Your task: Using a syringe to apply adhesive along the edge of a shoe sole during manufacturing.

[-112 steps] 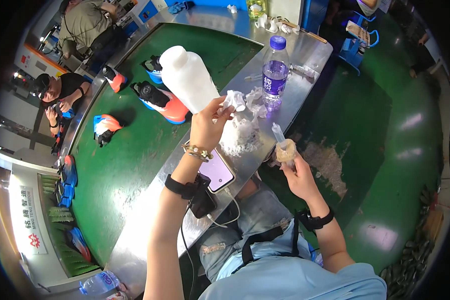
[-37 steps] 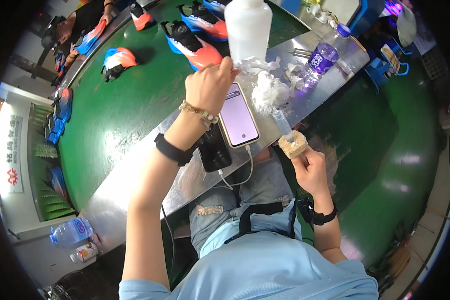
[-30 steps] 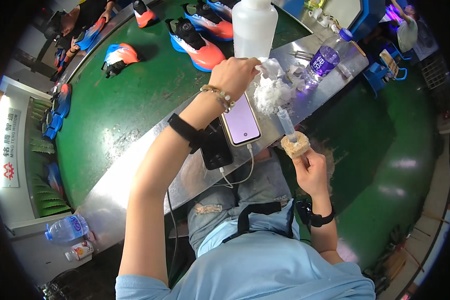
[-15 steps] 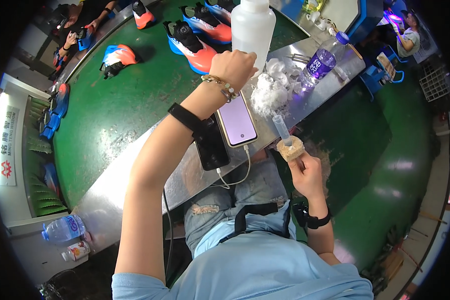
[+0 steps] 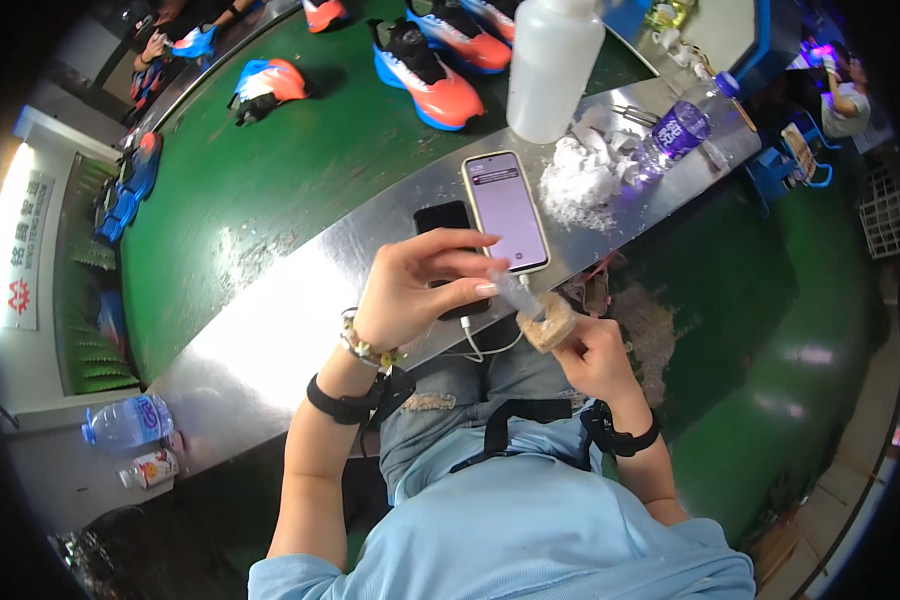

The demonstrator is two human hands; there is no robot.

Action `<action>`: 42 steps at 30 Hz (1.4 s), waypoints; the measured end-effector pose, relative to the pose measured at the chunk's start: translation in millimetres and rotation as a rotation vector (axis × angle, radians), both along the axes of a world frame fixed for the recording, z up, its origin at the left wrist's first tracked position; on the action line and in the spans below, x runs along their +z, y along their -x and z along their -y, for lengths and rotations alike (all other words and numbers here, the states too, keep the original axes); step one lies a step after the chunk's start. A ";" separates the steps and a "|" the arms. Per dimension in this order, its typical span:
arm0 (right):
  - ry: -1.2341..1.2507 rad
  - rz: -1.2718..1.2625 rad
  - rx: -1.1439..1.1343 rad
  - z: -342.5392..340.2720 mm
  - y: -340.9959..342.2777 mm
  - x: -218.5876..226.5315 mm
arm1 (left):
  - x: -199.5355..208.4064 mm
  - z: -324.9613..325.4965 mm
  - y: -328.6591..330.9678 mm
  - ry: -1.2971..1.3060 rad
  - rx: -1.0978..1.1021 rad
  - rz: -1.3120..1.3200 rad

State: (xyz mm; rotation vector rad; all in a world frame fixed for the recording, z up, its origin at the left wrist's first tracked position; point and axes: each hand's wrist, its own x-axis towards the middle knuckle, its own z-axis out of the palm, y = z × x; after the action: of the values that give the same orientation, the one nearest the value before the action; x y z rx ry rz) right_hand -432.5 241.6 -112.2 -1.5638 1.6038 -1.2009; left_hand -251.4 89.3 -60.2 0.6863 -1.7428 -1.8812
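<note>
My right hand (image 5: 602, 362) is closed round the near side of a small tan, rough block that looks like sponge (image 5: 547, 322). A clear, narrow plastic tube (image 5: 518, 293) stands out of its top, tilted to the left. My left hand (image 5: 425, 285) reaches in from the left at the tube's upper end. Its fingers are bent but apart from the thumb; whether the fingertips touch the tube cannot be told. Beyond that hand lie a phone with a lit screen (image 5: 510, 215) and a dark phone (image 5: 445, 218), partly hidden by the fingers.
A large white bottle (image 5: 555, 70), a white fluffy heap (image 5: 578, 182) and a purple-labelled bottle (image 5: 682, 125) stand on the metal edge (image 5: 260, 330). Several orange-and-blue shoes (image 5: 430, 75) sit on the green table (image 5: 320, 150). A white cable (image 5: 485, 353) hangs near my lap. Co-workers sit farther off.
My left hand has come back from beside the white bottle to the tube, uncovering the lit phone. The block and tube have shifted slightly left and down, and the tube leans more to the left.
</note>
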 end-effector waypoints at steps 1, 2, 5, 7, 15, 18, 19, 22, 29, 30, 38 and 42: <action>-0.073 -0.054 0.050 3.0 -6.0 4.4 | -2.7 -4.8 -11.2 0.018 0.092 -0.015; -0.072 -0.047 0.068 6.8 -14.2 5.1 | -9.6 -7.3 -25.4 0.018 0.109 -0.008; 0.016 -0.001 0.218 17.7 -39.7 -1.8 | -26.7 -13.5 -70.4 0.333 0.255 0.049; 0.033 -0.003 0.263 22.3 -53.6 -13.6 | -28.4 -22.4 -91.9 0.493 0.379 0.164; -0.020 -0.108 0.337 34.3 -82.3 -18.4 | -38.4 -44.0 -111.6 0.188 0.712 0.138; -0.018 -0.122 0.256 33.8 -82.7 -16.7 | -41.6 -35.9 -102.7 0.156 0.740 0.159; -0.019 -0.125 0.254 32.9 -80.9 -15.6 | -46.8 -31.5 -99.0 0.155 0.713 0.201; -0.084 -0.173 0.161 26.8 -70.4 -14.8 | -49.1 -17.7 -81.4 0.194 0.636 0.284; -0.213 -0.127 -0.005 10.4 -28.5 -15.8 | -59.9 29.6 -55.8 0.964 0.210 0.606; -0.211 -0.134 -0.010 11.0 -24.9 -16.6 | -64.4 32.9 -54.1 0.966 0.210 0.597; -0.067 -0.136 -0.044 15.5 -20.2 -25.2 | -63.7 34.5 -35.5 1.259 0.112 0.618; -0.086 -0.139 0.033 18.0 -28.2 -14.4 | -76.4 30.8 -42.0 1.236 0.142 0.561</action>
State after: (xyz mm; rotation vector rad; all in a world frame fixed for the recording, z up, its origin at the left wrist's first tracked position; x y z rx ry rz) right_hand -404.2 223.6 -126.6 -1.6428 1.6877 -1.0109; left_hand -209.4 58.5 -136.7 0.7711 -2.5944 -0.2475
